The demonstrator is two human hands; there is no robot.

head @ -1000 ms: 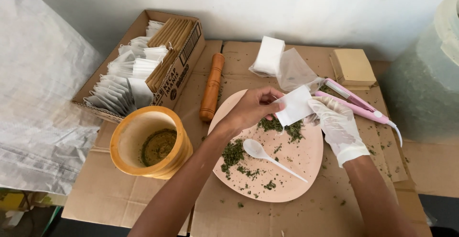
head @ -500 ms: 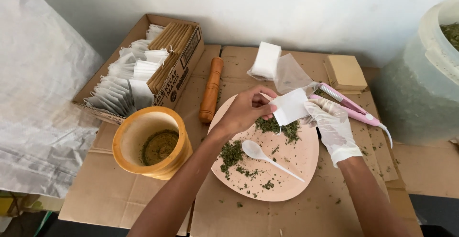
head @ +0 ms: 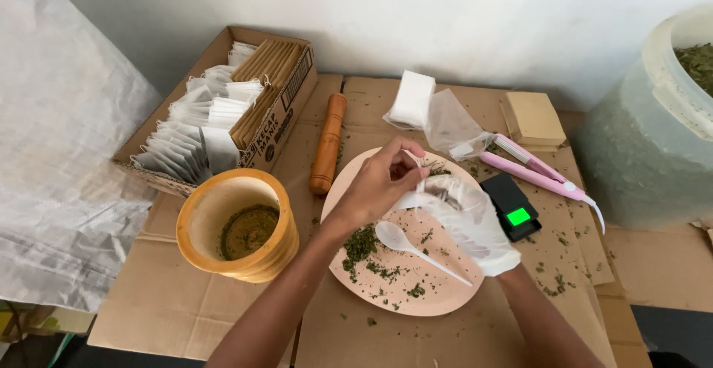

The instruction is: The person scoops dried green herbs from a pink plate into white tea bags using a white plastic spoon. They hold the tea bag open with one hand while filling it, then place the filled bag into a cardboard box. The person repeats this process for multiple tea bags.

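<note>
Over the pink plate (head: 445, 294), the bare left hand (head: 379, 186) and gloved right hand (head: 468, 219) are pinching a small white bag (head: 425, 188) between narrowed fingers, with dried green leaf (head: 362, 243) and a white spoon (head: 416, 249) lying unused on the plate below, so filling appears partway done.

Round yellow-orange wooden mortar (head: 238, 223) at 9 o'clock, dark green residue inside. Orange-brown wooden pestle (head: 327, 144) at 11 o'clock. Open cardboard box (head: 293, 89) at 10 o'clock, filled with white paper sachets (head: 194, 126). Small black digital scale (head: 512, 206) at 3 o'clock; pink handheld sealer (head: 536, 175) just beyond it. Translucent plastic tub (head: 653, 126) at far 2 o'clock, containing dried green leaves.
</note>
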